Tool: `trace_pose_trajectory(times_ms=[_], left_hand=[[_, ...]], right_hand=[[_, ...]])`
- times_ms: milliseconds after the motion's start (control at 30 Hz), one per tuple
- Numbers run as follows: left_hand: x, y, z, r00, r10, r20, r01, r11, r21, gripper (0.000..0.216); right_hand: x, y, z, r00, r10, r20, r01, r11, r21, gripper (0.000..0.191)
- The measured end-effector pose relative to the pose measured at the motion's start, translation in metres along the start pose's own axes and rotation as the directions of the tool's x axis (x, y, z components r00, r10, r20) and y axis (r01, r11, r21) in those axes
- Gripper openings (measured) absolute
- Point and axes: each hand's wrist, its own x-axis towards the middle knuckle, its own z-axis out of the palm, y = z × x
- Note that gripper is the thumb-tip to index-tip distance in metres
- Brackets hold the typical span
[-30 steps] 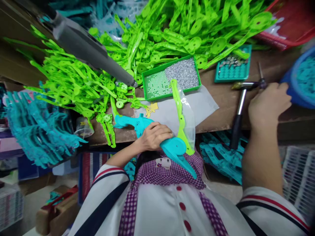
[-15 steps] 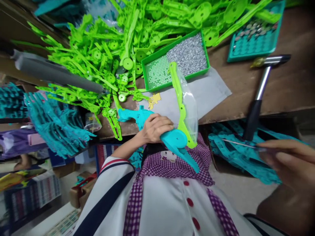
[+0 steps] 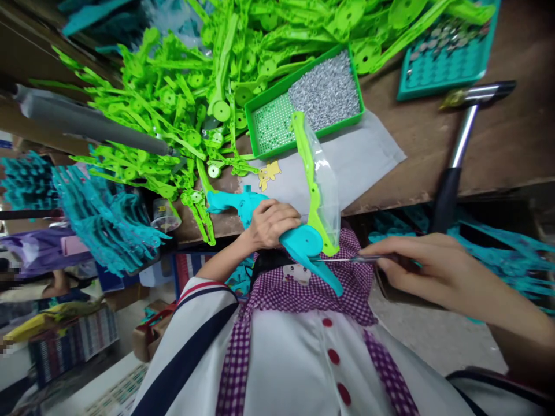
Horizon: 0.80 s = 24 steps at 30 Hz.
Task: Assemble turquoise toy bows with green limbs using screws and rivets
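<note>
turquoise part (image 3: 306, 241) extends through left grip (image 3: 274, 225)

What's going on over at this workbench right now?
Someone seated or standing at a bench has their left hand closed around a turquoise plastic piece. A lime-green strip with a clear panel stands beside it. The right hand holds a thin metal tool, its tip at the turquoise piece; whether they touch, I can't tell. Behind are a green tray partly filled with small metal parts and a heap of lime-green parts.
</note>
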Motion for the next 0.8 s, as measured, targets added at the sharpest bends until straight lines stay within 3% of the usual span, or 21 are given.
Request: trace_pose_trajectory(times_ms=[133, 200, 367, 567, 800], left_hand=[[0.003, 0.0, 0.0, 1.0, 0.014, 0.018, -0.015, 1.0, 0.014, 0.023], [0.004, 0.0, 0.0, 1.0, 0.019, 0.012, -0.019, 1.0, 0.009, 0.023], [0.006, 0.0, -0.003, 1.0, 0.027, 0.006, -0.027, 0.999, -0.032, 0.022], [0.009, 0.002, -0.004, 0.999, 0.031, 0.018, -0.03, 0.999, -0.046, 0.022], [-0.004, 0.001, 0.0, 0.999, 0.008, 0.049, -0.006, 0.999, -0.038, 0.024]], right_hand=[[0.021, -0.009, 0.011, 0.991, -0.054, 0.126, 0.072, 0.988, -0.136, 0.014], [0.024, -0.01, 0.017, 0.98, -0.143, 0.14, 0.17, 0.964, -0.204, 0.016], [0.013, -0.001, 0.035, 0.888, -0.461, -0.004, 0.417, 0.807, -0.418, 0.014], [0.003, 0.011, 0.046, 0.781, -0.624, -0.031, 0.472, 0.623, -0.624, 0.022], [0.003, 0.011, 0.046, 0.754, -0.656, -0.039, 0.466, 0.576, -0.671, 0.024]])
